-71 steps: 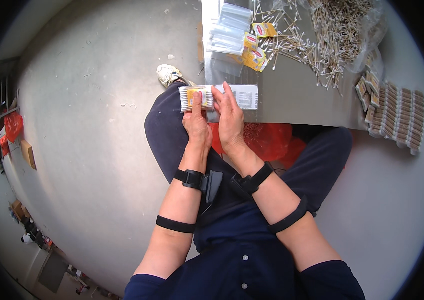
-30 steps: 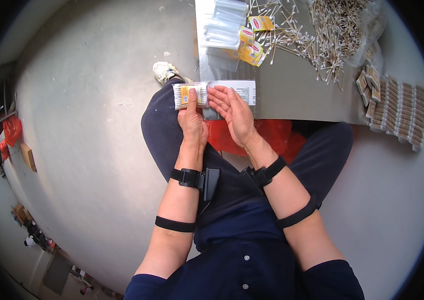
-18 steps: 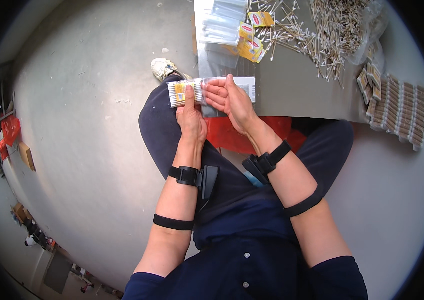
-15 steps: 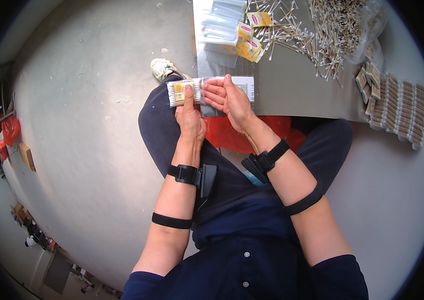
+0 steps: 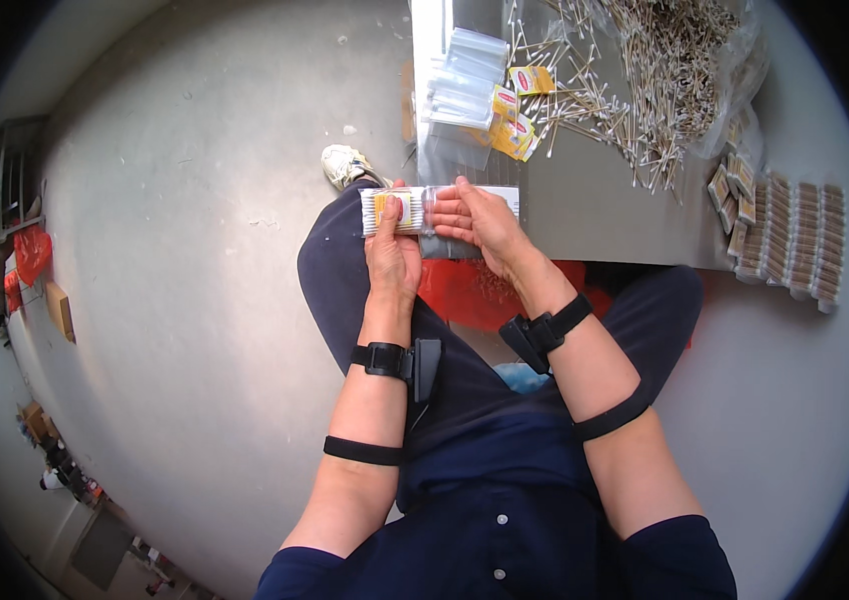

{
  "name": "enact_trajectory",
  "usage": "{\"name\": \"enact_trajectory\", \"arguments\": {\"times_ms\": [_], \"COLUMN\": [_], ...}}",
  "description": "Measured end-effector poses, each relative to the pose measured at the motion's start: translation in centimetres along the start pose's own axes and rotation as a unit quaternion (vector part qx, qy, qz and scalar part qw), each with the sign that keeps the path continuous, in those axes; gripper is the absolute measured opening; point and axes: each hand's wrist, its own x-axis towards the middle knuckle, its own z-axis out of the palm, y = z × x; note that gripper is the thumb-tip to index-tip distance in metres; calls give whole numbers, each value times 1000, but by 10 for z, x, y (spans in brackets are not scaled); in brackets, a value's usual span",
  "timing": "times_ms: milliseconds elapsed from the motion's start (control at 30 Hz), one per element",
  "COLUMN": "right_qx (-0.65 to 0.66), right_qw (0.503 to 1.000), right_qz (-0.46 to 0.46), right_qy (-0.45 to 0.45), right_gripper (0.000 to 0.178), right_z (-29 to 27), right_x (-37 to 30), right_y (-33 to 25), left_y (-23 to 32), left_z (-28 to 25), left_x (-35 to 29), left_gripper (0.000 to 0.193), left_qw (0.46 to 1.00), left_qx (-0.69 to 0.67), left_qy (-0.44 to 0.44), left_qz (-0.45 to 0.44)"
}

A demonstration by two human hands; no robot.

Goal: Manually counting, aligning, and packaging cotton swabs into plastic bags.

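Observation:
My left hand (image 5: 391, 255) is closed around a clear pack of cotton swabs (image 5: 375, 213), its thumb across the front. The swabs lie side by side behind a yellow card, white tips toward both sides. To the right, my right hand (image 5: 480, 220) is held with its fingers stretched out and its thumb raised, the fingertips at the clear film on the pack's right end. Whether they press on the film cannot be made out. Behind that hand, a white printed sheet (image 5: 508, 200) lies at the table's near left corner, partly covered.
On the metal table (image 5: 585, 200) are clear empty sleeves (image 5: 465, 90), yellow cards (image 5: 515, 135) and a big heap of loose swabs (image 5: 670, 75) beside a plastic bag (image 5: 740, 80). Filled packs (image 5: 790, 235) stand in rows at the right edge. A red bag (image 5: 475, 290) hangs below.
The whole picture has shifted right and down a little, from a head movement. Both hands keep nearly the same pose at the pack, and the left fingertips now show above its upper edge.

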Motion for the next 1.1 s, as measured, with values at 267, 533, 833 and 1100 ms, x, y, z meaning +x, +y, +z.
{"name": "enact_trajectory", "arguments": {"times_ms": [267, 533, 833, 1100], "right_qx": [23, 5, -122, -236], "right_qw": [999, 995, 977, 852], "right_qz": [34, -63, -174, -440], "right_qy": [-27, 78, 3, 159], "right_gripper": [51, 46, 38, 43], "right_z": [3, -18, 24, 31], "right_x": [2, -10, -46, -114], "right_y": [-10, -3, 1, -34], "left_y": [13, 29, 91, -1], "left_z": [2, -15, -17, 75], "left_x": [1, 11, -14, -68], "left_gripper": [46, 42, 35, 39], "left_qw": [999, 997, 984, 920], "left_qx": [-29, -78, -131, -298], "left_qy": [-9, 11, 44, -236], "left_qz": [-17, -2, 115, -97]}}
